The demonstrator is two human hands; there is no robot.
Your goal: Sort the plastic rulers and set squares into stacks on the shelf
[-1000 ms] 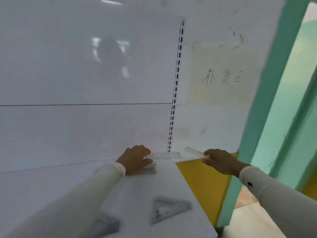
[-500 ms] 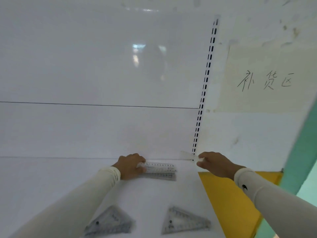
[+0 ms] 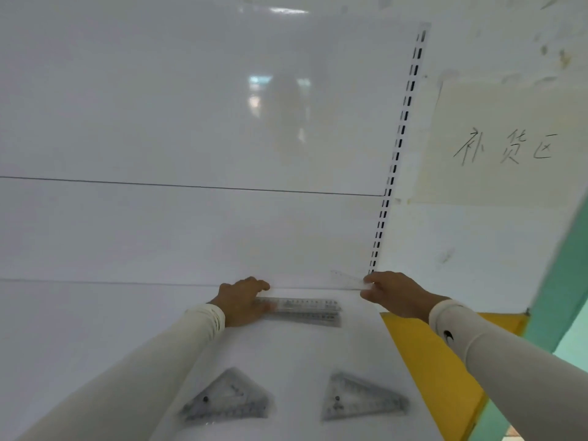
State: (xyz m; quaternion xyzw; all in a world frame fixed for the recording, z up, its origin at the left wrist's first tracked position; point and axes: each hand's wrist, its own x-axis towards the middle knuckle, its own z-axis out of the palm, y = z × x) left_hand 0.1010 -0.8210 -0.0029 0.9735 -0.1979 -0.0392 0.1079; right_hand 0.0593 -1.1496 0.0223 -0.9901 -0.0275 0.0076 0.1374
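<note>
A stack of clear plastic rulers [image 3: 307, 310] lies across the white shelf [image 3: 318, 348] near its back. My left hand [image 3: 243, 300] rests on the stack's left end, fingers curled over it. My right hand [image 3: 393, 292] pinches one more clear ruler [image 3: 346, 279], held just above the shelf's back right corner, to the right of the stack. Two clear set squares lie apart near the front: one on the left [image 3: 227, 399], one on the right [image 3: 359, 397].
A white back panel rises behind the shelf, with a slotted upright [image 3: 397, 154] at its right. A paper sign with handwriting [image 3: 506, 148] hangs on the right wall. A yellow panel [image 3: 439, 361] and a green frame [image 3: 560, 281] lie beyond the shelf's right edge.
The view has swung left and down, bringing both set squares into sight. My right hand has carried its ruler left over the shelf's back corner. My left hand stays on the ruler stack.
</note>
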